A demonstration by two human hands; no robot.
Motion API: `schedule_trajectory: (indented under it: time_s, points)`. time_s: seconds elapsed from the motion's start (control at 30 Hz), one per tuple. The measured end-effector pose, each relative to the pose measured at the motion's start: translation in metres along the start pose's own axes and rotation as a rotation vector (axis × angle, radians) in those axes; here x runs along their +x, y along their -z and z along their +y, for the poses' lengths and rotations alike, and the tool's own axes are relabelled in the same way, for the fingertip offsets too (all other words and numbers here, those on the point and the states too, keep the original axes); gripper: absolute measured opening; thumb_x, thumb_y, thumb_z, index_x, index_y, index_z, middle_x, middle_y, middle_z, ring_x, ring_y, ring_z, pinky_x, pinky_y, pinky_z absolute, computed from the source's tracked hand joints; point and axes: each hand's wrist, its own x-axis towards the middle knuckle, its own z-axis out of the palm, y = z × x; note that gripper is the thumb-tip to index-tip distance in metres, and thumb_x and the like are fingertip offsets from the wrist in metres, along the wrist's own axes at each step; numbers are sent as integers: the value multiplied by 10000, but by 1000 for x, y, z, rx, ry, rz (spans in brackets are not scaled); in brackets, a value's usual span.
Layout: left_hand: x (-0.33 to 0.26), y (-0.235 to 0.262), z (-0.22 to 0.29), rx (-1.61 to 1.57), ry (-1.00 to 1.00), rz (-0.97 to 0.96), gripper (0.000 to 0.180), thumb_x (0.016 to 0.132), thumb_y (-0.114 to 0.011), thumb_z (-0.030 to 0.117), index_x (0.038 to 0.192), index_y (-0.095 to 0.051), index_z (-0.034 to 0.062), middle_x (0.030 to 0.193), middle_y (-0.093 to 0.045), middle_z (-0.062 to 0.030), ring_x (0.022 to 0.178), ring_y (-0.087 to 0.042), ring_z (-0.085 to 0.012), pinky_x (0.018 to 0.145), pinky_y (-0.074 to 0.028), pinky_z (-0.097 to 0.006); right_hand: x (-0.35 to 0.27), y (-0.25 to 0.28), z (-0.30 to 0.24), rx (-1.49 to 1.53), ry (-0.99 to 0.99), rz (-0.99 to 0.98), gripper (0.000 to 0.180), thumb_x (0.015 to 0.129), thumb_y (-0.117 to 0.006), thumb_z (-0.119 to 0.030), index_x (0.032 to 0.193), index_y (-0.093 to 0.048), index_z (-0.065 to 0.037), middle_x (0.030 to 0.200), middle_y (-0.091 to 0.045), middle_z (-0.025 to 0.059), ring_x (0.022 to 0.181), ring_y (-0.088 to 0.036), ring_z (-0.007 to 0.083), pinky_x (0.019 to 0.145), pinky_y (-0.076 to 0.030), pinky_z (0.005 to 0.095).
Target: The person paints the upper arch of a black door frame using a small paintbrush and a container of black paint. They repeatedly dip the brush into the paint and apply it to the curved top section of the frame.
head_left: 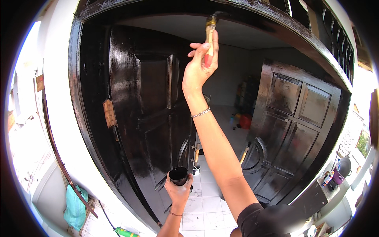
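Observation:
High in front of me, my right hand [201, 65] is closed round the handle of a paintbrush [210, 43] with a pale, red-ended grip. Its dark bristles touch the underside of the black top beam of the door frame [166, 11]. Low down, my left hand [178, 192] grips a black cup [178, 176], its inside dark. A glossy black door leaf [152, 83] stands on the left. Another black panelled leaf [296, 114], duller in its upper panels, stands open on the right.
A white can [196, 170] stands on the tiled floor [197, 205] past the cup. Inside the room lies a red rounded object [244, 121]. A teal bag [75, 207] hangs at lower left near a green bottle [125, 232]. A dark pan [345, 166] rests on a counter at right.

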Motion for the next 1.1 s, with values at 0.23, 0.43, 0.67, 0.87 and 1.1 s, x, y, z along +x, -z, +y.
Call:
schedule_trajectory:
  time_s: [0.23, 0.43, 0.67, 0.87, 1.1]
  points:
    - [-3, -2, 15, -8, -15, -24, 289, 740, -867, 31, 935, -659, -16, 809, -736, -72, 733, -686, -108, 718, -557, -268, 22, 20, 2, -64, 83, 356, 506, 1134, -484, -339, 1556, -461, -59, 877, -676, 61, 657, -532, 73, 637, -473, 228]
    - [-5, -5, 15, -69, 41, -46, 306, 739, -870, 34, 953, -658, -22, 827, -745, -78, 733, -691, -111, 726, -559, -267, -10, 1, 2, 33, -61, -126, 461, 1108, -553, -261, 1544, -510, -119, 851, -689, 55, 628, -540, 76, 620, -485, 249]
    - [-7, -1, 8, -18, 7, -31, 325, 736, -877, 51, 965, -661, -29, 835, -748, -79, 736, -692, -117, 735, -556, -261, 20, 42, 13, -156, 87, -115, 384, 1095, -585, -229, 1439, -628, -65, 921, -719, 34, 696, -547, 38, 630, -463, 206]
    - [-6, 0, 7, -25, -3, -15, 330, 738, -878, 52, 972, -660, -28, 844, -748, -80, 753, -693, -117, 748, -554, -259, 38, 60, 16, -215, 273, 157, 420, 1105, -570, -294, 1444, -609, -50, 939, -702, 50, 723, -548, 73, 658, -475, 228]
    - [-7, -4, 16, -108, 51, -24, 322, 742, -875, 44, 969, -655, -22, 846, -745, -68, 752, -684, -108, 737, -551, -259, 19, 18, 14, -63, 99, 255, 439, 1122, -530, -295, 1478, -555, -38, 889, -681, 56, 680, -526, 60, 648, -466, 225]
